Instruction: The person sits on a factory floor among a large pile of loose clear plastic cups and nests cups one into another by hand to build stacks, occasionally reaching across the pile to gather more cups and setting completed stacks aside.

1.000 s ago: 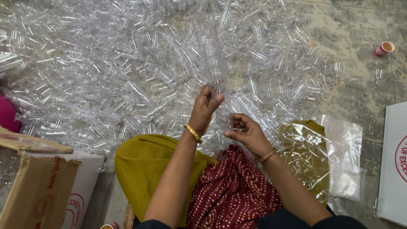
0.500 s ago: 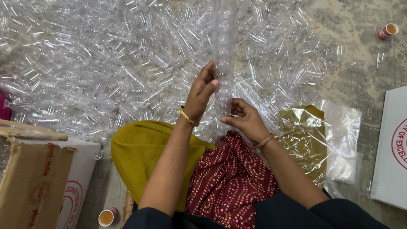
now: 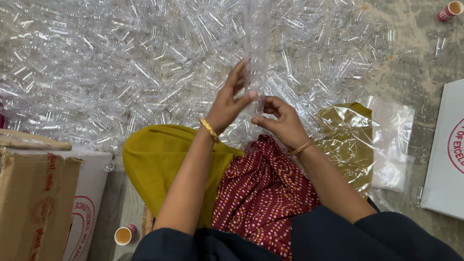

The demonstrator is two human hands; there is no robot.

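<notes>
I see a tall stack of clear plastic tube-shaped pieces (image 3: 256,48) rising upright between the two hands, its foot just above the lap. The left hand (image 3: 229,104) steadies the lower part of the column, fingers stretched up along its side and thumb pressed against it. The right hand (image 3: 280,121) sits just beside the foot, thumb and forefinger pinched together; I judge they hold one more clear piece, though it is too transparent for me to be sure.

As I read it, the step in hand is nesting a fresh piece onto the bottom of the column. The next move, I judge, calls for lining that piece up squarely with the foot and pushing it home while the left hand keeps the column from bowing.

Beyond the hands spreads a wide heap of loose clear plastic pieces (image 3: 121,72) on the floor. Below are a mustard-yellow cloth (image 3: 159,164) and a dark red dotted cloth (image 3: 261,193) over the knees, a crumpled clear plastic bag (image 3: 357,140) to the right, a brown cardboard box (image 3: 34,203) to the left, and a small paper cup (image 3: 124,235) near it.
</notes>
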